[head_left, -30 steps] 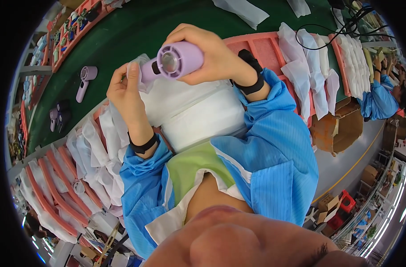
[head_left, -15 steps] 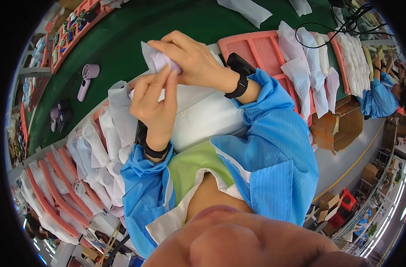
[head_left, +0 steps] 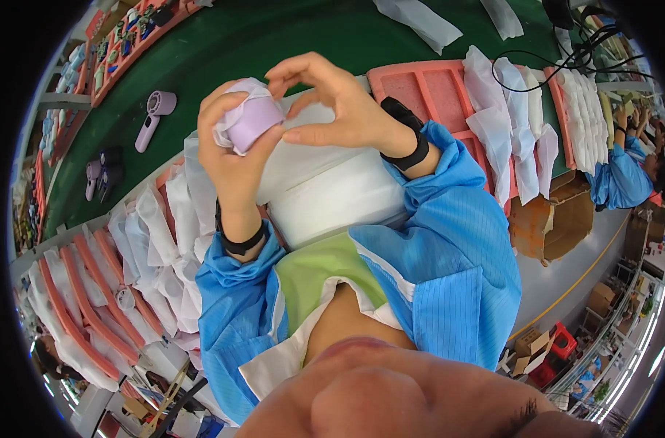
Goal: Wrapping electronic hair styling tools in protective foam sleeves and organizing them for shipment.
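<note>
My left hand is wrapped round a lilac handheld fan, of which only the round head shows. A thin white translucent bag covers part of that head, and its handle is hidden. Just to the right is my right hand, its fingers curved and apart with nothing between them. The right thumb tip is close to the fan's rim; whether it touches, I cannot tell. Below both hands lies a stack of white translucent bags.
On the green surface, an unwrapped lilac fan and a dark one lie at the left. Pink trays with bagged items stand at right; more bagged items fill the left. Black cables hang at far right. Another person works there.
The lilac fan has turned so more of its head shows. My right hand has let go and opened to the right, while my left hand has moved up and taken hold round it.
</note>
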A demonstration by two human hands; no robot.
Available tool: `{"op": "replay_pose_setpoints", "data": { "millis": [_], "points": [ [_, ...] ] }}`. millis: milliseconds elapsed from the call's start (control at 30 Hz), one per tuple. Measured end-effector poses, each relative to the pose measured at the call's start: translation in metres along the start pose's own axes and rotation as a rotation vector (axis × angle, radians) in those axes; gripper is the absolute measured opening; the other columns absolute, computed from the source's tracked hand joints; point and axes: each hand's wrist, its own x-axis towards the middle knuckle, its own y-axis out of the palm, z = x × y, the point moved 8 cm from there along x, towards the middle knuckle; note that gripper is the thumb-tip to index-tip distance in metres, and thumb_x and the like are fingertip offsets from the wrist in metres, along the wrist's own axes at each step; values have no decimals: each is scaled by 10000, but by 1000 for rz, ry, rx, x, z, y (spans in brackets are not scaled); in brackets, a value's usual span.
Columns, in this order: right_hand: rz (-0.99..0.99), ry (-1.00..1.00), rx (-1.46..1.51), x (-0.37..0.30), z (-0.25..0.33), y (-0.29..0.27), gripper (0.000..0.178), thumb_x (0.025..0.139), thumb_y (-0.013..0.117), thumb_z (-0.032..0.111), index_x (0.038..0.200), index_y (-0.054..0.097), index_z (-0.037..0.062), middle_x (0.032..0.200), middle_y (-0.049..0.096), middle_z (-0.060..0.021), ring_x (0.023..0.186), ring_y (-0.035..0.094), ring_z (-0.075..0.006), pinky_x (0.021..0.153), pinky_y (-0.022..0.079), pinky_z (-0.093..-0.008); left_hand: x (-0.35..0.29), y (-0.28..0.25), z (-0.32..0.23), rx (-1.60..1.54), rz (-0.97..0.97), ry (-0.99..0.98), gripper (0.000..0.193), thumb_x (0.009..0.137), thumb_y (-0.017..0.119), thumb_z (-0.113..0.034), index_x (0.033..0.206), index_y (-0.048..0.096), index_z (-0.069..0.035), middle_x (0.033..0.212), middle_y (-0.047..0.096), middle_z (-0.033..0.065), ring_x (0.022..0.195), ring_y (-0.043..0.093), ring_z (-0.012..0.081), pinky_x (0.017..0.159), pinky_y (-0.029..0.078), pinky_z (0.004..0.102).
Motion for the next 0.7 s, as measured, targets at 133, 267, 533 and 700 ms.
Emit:
{"op": "replay_pose_setpoints", "data": {
  "millis": [133, 267, 533, 700],
  "points": [
    [-16, -303, -519, 3, 13, -4, 642, 701, 803, 162, 1253, 509, 19, 1108, 603, -116, 978, 623, -234, 789, 513, -350, 0, 1, 17, -616, 112, -189, 391, 701, 683, 10, 1065, 578, -87, 1293, 504, 160, 1106, 540, 247, 891, 458, 325],
    [321, 11, -400, -4, -27, 18, 590, 670, 791, 192, 1163, 543, -17, 955, 635, -184, 888, 649, -317, 701, 527, -381, 2, -7, 10, -502, 33, -22, 326, 716, 733, -47, 1011, 605, -99, 1301, 493, 150, 1107, 536, 243, 887, 453, 326],
    [-78, -94, -1081, 1, -8, -10, 442, 704, 733, 109, 1091, 558, -13, 902, 639, -200, 793, 623, -398, 660, 511, -410, 0, -7, -1, -11, -145, -78, 306, 698, 788, -68, 968, 646, -93, 1315, 471, 136, 1130, 518, 261, 866, 451, 318],
    [-46, -127, -1010, -3, -13, 4, 439, 709, 729, 110, 1097, 558, -3, 902, 641, -190, 796, 625, -386, 655, 508, -409, -6, -2, -17, 155, -139, 185, 232, 690, 810, -64, 875, 671, -82, 1296, 482, 137, 1111, 533, 262, 846, 455, 308]
  ]
}}
